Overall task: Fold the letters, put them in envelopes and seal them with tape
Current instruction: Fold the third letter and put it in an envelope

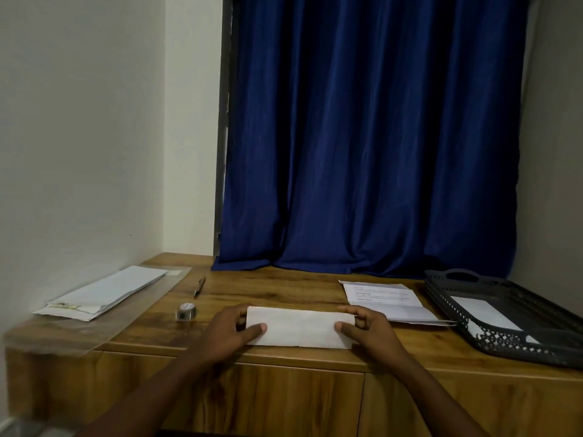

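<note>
Pressing a folded letter [299,330] flat at the near edge of the wooden desk [284,288], the left hand [232,331] and right hand [366,328] pinch its ends; squared edges should give a crisp crease.

Tray [441,288] cropped right; letter text [375,296] illegible

- left hand [229,330] and forearm bare, no sleeve showing
- right hand [369,328] and forearm bare too
- no rings, watch or gloves
</note>
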{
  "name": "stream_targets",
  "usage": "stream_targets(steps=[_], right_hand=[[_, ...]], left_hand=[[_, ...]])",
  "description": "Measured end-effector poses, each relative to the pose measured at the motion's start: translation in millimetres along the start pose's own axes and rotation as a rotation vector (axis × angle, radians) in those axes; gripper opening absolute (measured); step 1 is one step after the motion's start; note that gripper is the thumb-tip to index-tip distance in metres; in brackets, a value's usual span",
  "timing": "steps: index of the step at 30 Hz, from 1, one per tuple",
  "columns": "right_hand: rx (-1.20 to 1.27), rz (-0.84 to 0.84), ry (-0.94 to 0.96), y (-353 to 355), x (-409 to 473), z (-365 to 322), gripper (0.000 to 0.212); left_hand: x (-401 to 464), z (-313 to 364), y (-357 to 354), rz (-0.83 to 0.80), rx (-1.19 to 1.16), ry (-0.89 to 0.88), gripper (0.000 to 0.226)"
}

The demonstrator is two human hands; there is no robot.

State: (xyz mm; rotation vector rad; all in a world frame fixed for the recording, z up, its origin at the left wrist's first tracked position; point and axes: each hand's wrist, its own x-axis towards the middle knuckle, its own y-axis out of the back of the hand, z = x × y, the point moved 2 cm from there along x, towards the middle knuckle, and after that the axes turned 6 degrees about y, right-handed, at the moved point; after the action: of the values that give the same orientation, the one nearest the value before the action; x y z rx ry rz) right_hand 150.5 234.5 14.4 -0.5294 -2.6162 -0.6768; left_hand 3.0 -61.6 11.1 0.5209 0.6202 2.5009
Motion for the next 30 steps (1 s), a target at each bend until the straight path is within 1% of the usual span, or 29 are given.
stream_targets(steps=[2,4,6,7,8,9,11,13,14,16,17,19,21,22,24,25,27,28,30], right_hand=[[-0.032,0.069,-0.037,-5,12,7,0.045],[-0.074,0.089,-0.074,-13,21,12,0.051],[-0.178,0.093,-0.100,-18,28,16,0.058],[-0.255,0.092,-0.103,-20,30,17,0.062],[-0.341,0.083,-0.097,-22,31,19,0.066],[-0.424,0.067,-0.084,-24,32,21,0.069],[-0.547,0.043,-0.055,-26,32,24,0.068],[-0.617,0.032,-0.025,-27,32,24,0.057],[-0.642,0.022,-0.006,-28,31,23,0.049],[-0.684,0.005,0.026,-29,31,20,0.036],[-0.701,0.017,0.037,-32,30,17,0.032],[-0.767,0.076,0.079,-40,30,9,0.030],[-0.834,0.099,0.165,-55,29,-2,0.033],[-0.827,0.067,0.204,-65,28,-10,0.037],[-0.767,-0.079,0.226,-91,27,-25,0.045],[-0.744,-0.168,0.211,-103,25,-30,0.049],[-0.722,-0.329,0.148,-125,23,-36,0.060],[-0.719,-0.388,0.113,-132,22,-36,0.064],[-0.715,-0.455,0.063,-135,23,-35,0.069]], left_hand=[[3,0,-1,0.055,0.044,0.035,0.052],[4,2,-2,0.121,0.129,0.040,0.069],[6,3,-5,0.183,0.175,0.038,0.092],[7,2,-6,0.198,0.191,0.029,0.097],[8,1,-8,0.199,0.213,0.015,0.098],[8,-1,-10,0.189,0.249,-0.004,0.093],[9,-2,-13,0.160,0.367,-0.058,0.072],[10,-1,-16,0.125,0.491,-0.132,0.042],[10,-1,-17,0.106,0.514,-0.152,0.033],[10,0,-18,0.080,0.505,-0.146,0.030],[11,0,-17,0.074,0.496,-0.139,0.030],[13,-1,-16,0.063,0.482,-0.127,0.030],[16,0,-16,0.045,0.475,-0.094,0.029],[18,1,-18,0.038,0.505,-0.075,0.030],[22,6,-24,0.011,0.643,-0.057,0.036],[23,9,-29,-0.009,0.702,-0.072,0.041],[22,11,-38,-0.060,0.721,-0.097,0.046],[21,10,-41,-0.086,0.721,-0.091,0.047],[21,7,-42,-0.117,0.746,-0.075,0.049]])
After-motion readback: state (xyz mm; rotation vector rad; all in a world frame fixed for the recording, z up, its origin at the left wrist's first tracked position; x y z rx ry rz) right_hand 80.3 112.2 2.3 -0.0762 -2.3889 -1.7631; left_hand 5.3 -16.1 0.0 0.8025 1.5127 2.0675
